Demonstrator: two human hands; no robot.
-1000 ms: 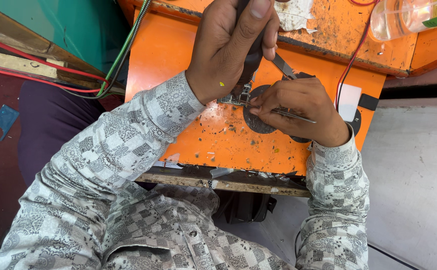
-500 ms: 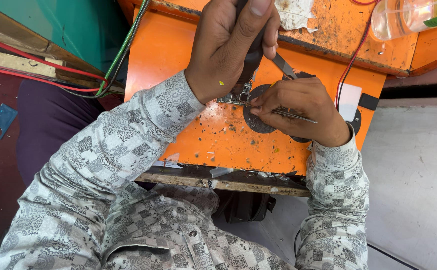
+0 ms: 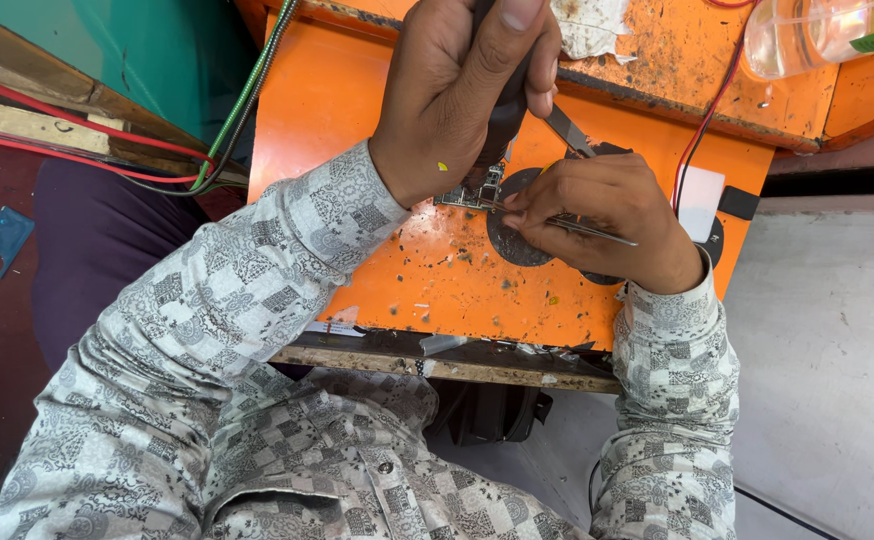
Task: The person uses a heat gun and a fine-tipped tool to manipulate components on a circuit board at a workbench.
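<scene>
The left hand (image 3: 457,95) was clenched around a dark, thick-handled tool (image 3: 502,115), thumb laid along its top, with the tool's lower end pointing down at a small grey-green circuit board (image 3: 472,192). That board lay on the orange-painted, stained and pitted bench (image 3: 357,110), just beside a dark round disc (image 3: 513,238) that was partly covered by the other hand. The right hand (image 3: 607,215) pinched a pair of thin metal tweezers (image 3: 582,227), fingers curled tight around them; the tweezer tips reached left to the edge of the circuit board, right under the tool, while the rear end stuck out past the knuckles. Whether the tips actually touched the board could not be told.

Behind the right hand, a second slim metal tool (image 3: 567,130) lay slanted on the bench. A red and black wire pair (image 3: 709,110) ran down from the upper ledge to a small white rectangular block (image 3: 699,200) near the right wrist. A crumpled white cloth (image 3: 589,25) sat on the raised rear ledge, and a clear plastic bottle (image 3: 817,35) lay on its side at the top right. Both arms wore grey, checked patterned sleeves (image 3: 257,280). Green and red cables (image 3: 242,110) ran along the bench's left side.
</scene>
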